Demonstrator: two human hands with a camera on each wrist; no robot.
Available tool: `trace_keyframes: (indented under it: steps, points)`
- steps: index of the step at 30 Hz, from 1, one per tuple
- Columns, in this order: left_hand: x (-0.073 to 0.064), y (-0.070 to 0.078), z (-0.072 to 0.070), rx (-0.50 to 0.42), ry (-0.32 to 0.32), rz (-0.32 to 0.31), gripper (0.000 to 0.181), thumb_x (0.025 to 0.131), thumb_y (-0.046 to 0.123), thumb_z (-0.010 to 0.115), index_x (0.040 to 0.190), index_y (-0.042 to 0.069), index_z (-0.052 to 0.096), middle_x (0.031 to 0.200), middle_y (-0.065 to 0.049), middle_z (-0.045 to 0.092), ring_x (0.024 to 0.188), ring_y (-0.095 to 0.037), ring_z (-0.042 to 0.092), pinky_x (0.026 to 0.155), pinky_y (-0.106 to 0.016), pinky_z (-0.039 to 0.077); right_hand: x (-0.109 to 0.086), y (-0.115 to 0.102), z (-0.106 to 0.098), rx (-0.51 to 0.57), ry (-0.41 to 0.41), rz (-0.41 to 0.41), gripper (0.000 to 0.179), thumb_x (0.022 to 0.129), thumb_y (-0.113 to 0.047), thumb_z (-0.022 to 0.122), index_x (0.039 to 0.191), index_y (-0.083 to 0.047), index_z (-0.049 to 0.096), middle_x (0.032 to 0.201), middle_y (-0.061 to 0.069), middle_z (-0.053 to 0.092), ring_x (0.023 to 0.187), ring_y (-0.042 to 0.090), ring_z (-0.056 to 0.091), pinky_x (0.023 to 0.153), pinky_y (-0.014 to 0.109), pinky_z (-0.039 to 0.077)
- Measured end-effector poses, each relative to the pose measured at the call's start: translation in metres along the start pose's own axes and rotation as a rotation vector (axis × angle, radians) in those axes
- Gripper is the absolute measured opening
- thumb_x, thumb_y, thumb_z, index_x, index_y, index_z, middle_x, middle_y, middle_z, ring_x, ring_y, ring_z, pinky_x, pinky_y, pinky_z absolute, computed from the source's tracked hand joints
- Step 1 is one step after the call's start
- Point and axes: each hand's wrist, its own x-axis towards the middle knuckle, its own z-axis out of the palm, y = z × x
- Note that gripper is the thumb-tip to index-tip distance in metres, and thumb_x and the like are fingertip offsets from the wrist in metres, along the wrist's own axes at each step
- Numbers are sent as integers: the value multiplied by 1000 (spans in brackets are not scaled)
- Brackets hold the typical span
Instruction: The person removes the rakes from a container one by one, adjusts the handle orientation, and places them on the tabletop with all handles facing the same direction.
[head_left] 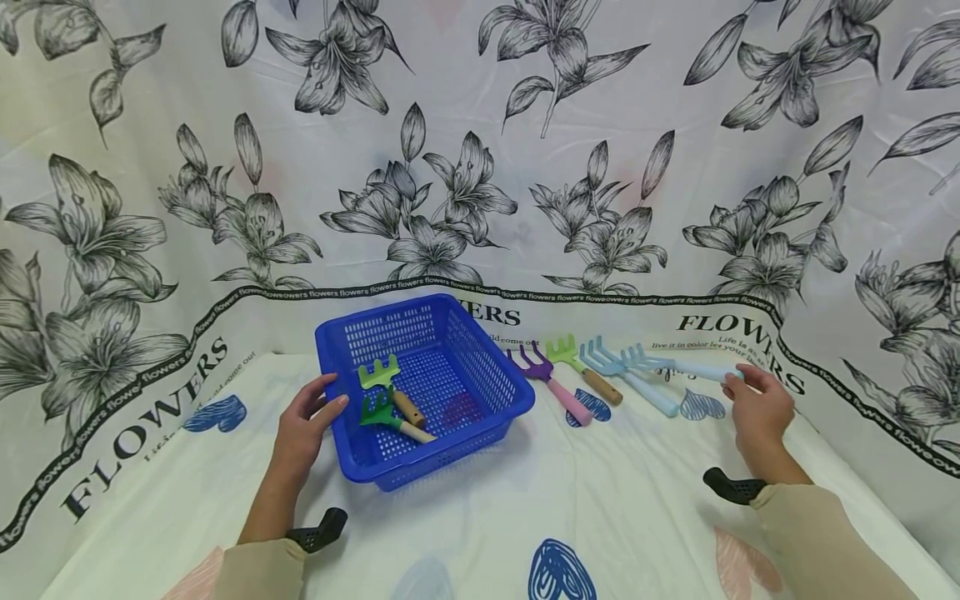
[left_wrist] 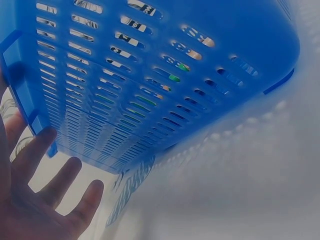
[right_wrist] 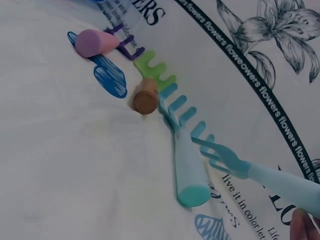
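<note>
My right hand (head_left: 761, 408) pinches the end of a light blue hand rake (head_left: 705, 369), its tines overlapping those of a second light blue rake (head_left: 648, 393) on the cloth. At the left, the fingertips and thumb of my left hand (head_left: 300, 429) touch the rim of a blue plastic basket (head_left: 517, 404). In the left wrist view, the left fingers (left_wrist: 87, 202) are spread beside the basket's slotted wall (left_wrist: 150, 100). Inside the basket lie a light green rake (head_left: 378, 372) and a darker green rake (head_left: 381, 410), both with wooden handles.
Right of the basket lie a purple rake (head_left: 536, 367) with a pink handle and a light green rake (head_left: 566, 352) with a wooden handle. A pale patterned cloth (head_left: 480, 533) covers the table. Behind stands a flower-print curtain (head_left: 517, 250).
</note>
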Motion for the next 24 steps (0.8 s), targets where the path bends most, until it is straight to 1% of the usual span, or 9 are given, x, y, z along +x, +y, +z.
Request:
trace_keyframes:
  steps: [6,11,13,16,19,21,24]
  points:
    - [0,0,-1,2,3,-8,67,92,47,61,149,18,39,158,-6,26,143,-36,24,106,-63,27,1,3,-6,10,16,1,27,93,-8,65,120,-9,64,110,2,56,69,0,62,65,12,53]
    - [0,0,-2,-1,-2,-12,67,93,47,61,149,19,38,158,-6,26,143,-36,24,106,-63,27,0,6,-9,-31,23,15,26,93,-9,64,119,-11,63,117,5,56,69,-2,61,65,12,53]
    - [0,0,-2,-3,-2,-12,67,93,47,61,149,18,39,158,-7,26,143,-36,24,106,-63,27,-1,8,-11,-72,15,16,27,94,-11,63,121,-12,62,118,5,56,69,-3,60,66,13,53]
    - [0,-1,-1,-3,-1,-13,65,93,45,61,149,18,39,158,-6,26,143,-36,24,106,-63,27,-1,10,-15,-123,-10,19,27,95,-11,62,122,-11,60,114,2,55,68,-5,60,70,15,53]
    - [1,-1,-1,-4,2,-9,63,94,42,61,149,18,39,158,-7,26,143,-36,24,106,-64,27,-1,14,-20,-144,-42,14,25,95,-9,62,120,-7,59,106,1,54,67,-5,60,72,18,54]
    - [1,-2,-1,-6,3,-8,63,94,42,61,148,18,39,158,-7,27,143,-37,24,106,-64,27,-2,16,-24,-157,-56,9,25,93,-6,62,118,-4,58,101,1,53,65,-5,59,72,20,55]
    - [1,-2,0,-6,3,-5,65,93,44,62,148,18,39,158,-7,27,143,-37,24,106,-64,27,-2,21,-28,-215,-81,-17,27,93,-2,62,118,3,55,99,5,53,65,-5,57,70,20,56]
